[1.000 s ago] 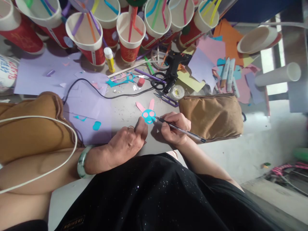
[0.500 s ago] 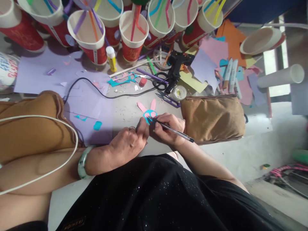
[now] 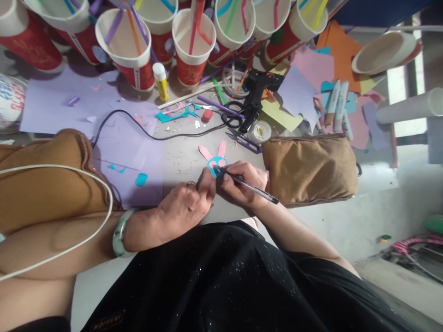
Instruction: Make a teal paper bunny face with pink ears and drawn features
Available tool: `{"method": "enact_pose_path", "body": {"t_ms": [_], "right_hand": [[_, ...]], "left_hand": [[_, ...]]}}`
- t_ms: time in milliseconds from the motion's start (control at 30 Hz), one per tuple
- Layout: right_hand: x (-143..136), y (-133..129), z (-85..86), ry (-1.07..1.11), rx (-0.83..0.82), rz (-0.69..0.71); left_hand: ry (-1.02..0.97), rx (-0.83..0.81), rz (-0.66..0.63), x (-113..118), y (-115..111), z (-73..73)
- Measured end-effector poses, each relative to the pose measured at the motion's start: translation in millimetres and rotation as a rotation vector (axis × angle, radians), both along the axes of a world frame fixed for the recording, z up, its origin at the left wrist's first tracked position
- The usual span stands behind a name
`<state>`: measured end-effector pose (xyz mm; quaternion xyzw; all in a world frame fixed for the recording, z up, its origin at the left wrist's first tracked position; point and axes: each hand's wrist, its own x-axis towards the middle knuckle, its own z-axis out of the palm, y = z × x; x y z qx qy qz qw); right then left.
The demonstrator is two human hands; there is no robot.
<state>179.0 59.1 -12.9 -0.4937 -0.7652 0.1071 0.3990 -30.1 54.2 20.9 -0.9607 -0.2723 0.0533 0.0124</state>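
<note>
On the table in front of me lies a small paper bunny face (image 3: 217, 161), blue with pink ears and pink round patches. My right hand (image 3: 245, 183) is closed around a clear pen (image 3: 256, 188), its dark tip on or just over the blue paper. Fingers of my left hand (image 3: 190, 200) are curled, and their tips press at the lower left edge of the bunny face. The lower part of the face is partly hidden by my fingers.
Paper cups (image 3: 194, 46) with straws line the back. A glue stick (image 3: 160, 82), a black glue gun (image 3: 259, 92), scissors (image 3: 235, 115) and a tape roll (image 3: 259, 132) lie beyond my hands. A brown pouch (image 3: 311, 170) sits right; purple paper (image 3: 138, 152) lies left.
The view has shifted very slightly, so the things at the right sit a little farther right. Both hands hold nearly the same pose, with the pen still at the bunny face.
</note>
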Motion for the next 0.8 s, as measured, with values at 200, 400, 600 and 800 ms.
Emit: {"method": "enact_pose_path", "body": {"t_ms": [200,400,600,800], "right_hand": [[-0.4,-1.5,0.3,-0.007,-0.001,-0.013],[-2.0,-2.5,1.3,-0.029,-0.009,-0.034],[-1.4,-0.8,-2.9,0.006,0.027,-0.004],[-0.9,1.3,-3.6,0.024,0.039,0.035]], "left_hand": [[0.01,-0.025,0.016,0.5,-0.6,-0.6],[-0.006,-0.014,0.014,0.3,-0.5,0.5],[-0.008,-0.017,0.02,-0.1,-1.2,-1.4],[-0.018,-0.05,0.027,-1.1,-2.2,-5.3]]}}
